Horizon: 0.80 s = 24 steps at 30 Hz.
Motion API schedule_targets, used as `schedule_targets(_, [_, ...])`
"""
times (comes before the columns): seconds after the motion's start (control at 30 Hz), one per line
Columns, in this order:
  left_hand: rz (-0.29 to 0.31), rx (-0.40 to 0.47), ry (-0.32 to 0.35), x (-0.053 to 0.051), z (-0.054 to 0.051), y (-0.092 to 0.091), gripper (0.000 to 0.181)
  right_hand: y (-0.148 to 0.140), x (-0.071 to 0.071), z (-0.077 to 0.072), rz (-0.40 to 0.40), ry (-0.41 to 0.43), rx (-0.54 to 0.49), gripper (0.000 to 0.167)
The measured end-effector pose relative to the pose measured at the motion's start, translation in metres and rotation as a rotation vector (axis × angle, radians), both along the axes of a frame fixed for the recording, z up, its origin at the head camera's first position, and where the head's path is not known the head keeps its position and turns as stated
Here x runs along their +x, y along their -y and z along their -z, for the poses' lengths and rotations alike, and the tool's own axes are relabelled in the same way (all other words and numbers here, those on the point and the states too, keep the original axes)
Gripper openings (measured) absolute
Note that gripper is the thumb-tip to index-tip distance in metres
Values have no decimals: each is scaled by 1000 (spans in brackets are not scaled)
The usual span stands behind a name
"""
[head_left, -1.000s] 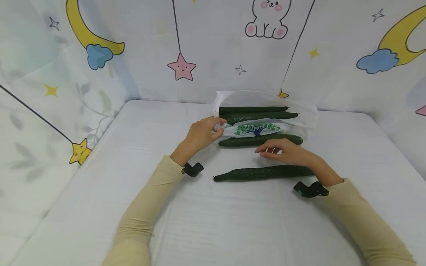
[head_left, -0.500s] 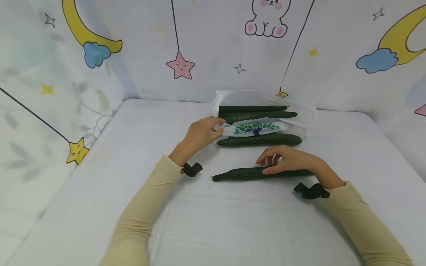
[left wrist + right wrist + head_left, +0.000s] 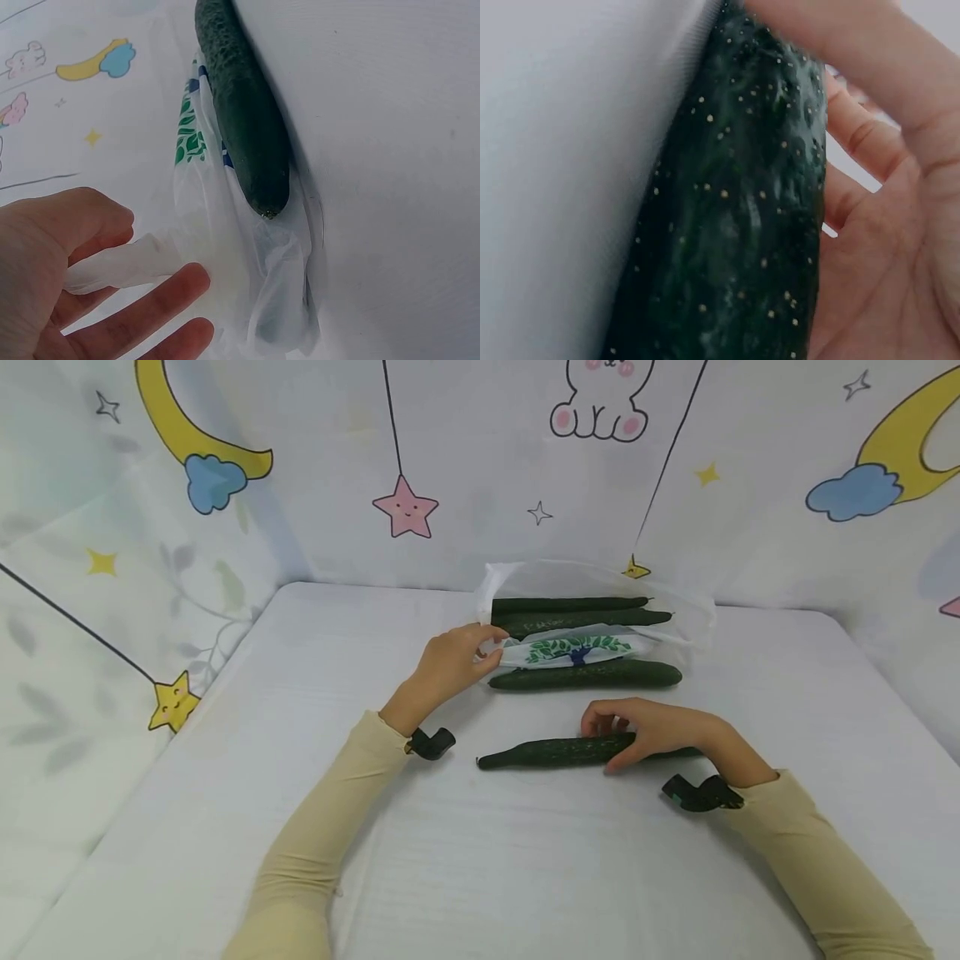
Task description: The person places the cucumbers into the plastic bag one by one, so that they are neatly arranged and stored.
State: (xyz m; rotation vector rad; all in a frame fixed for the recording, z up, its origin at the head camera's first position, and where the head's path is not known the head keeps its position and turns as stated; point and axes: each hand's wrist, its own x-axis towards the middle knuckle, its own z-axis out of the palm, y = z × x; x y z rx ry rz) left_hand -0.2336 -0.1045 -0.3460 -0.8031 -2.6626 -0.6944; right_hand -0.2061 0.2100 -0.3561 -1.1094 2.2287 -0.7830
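A dark green cucumber (image 3: 555, 752) lies on the white table, with my right hand (image 3: 660, 727) curled around its right part, thumb on the near side and fingers on the far side. The right wrist view shows that cucumber (image 3: 727, 202) close up beside the palm. Farther back, my left hand (image 3: 453, 664) pinches the left edge of a clear plastic bag (image 3: 517, 655) with a green leaf print. In the left wrist view a fold of the bag (image 3: 127, 262) passes between the thumb and fingers of the left hand (image 3: 90, 277).
Two cucumbers (image 3: 585, 621) lie in the bag behind its printed part. Another cucumber (image 3: 592, 675) lies along the bag's near side. A patterned cloth (image 3: 480, 468) stands behind the table (image 3: 480, 877).
My right hand has moved toward the near cucumber from above and behind it, and its thumb and fingers have closed around it. The left hand has stayed at the bag's edge.
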Motion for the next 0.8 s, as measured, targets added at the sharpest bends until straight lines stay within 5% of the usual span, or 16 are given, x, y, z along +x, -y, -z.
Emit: schedule_targets(0.8, [-9,-5,38,-1,1,0,28,-3,-5,1,-45,-128,-104,34])
